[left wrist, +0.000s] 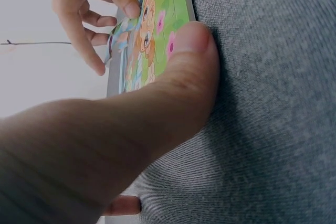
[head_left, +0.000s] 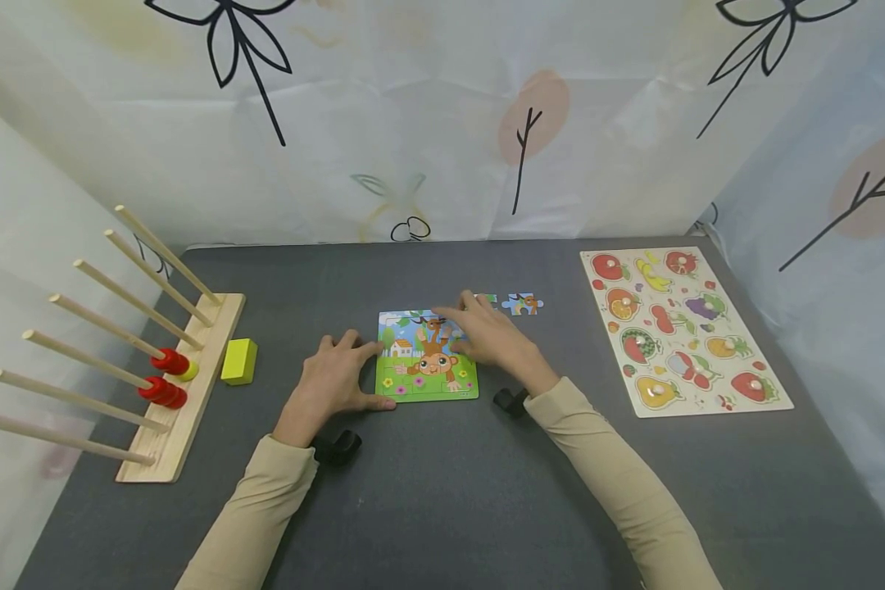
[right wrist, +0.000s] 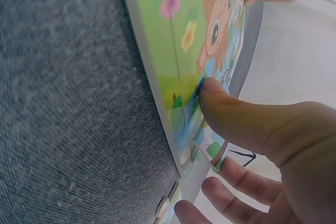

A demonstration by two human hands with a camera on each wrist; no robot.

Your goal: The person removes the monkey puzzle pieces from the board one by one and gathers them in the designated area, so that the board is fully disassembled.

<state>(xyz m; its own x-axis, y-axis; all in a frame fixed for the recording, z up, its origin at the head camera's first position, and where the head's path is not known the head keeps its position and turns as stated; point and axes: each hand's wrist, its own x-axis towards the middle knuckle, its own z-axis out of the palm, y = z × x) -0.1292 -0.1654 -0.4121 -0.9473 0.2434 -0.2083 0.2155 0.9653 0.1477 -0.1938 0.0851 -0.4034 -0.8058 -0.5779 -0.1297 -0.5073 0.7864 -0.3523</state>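
A jigsaw puzzle (head_left: 428, 360) with a cartoon monkey on a green and blue ground lies flat on the table. My left hand (head_left: 332, 377) rests at its left side, thumb (left wrist: 191, 51) along the lower left corner and index fingertip at the left edge. Over the upper right part of the puzzle, my right hand (head_left: 490, 332) pinches a puzzle piece (right wrist: 214, 148) between thumb and fingers. That piece is tilted up from the picture and mostly hidden by the hand in the head view. Loose puzzle pieces (head_left: 522, 304) lie just beyond the right hand.
On the left stands a wooden peg rack (head_left: 192, 385) with red rings (head_left: 164, 393) and a yellow one on its rods. A yellow block (head_left: 239, 361) sits beside it. A fruit picture board (head_left: 686, 328) lies at the right. A patterned cloth (head_left: 442, 123) hangs behind the table.
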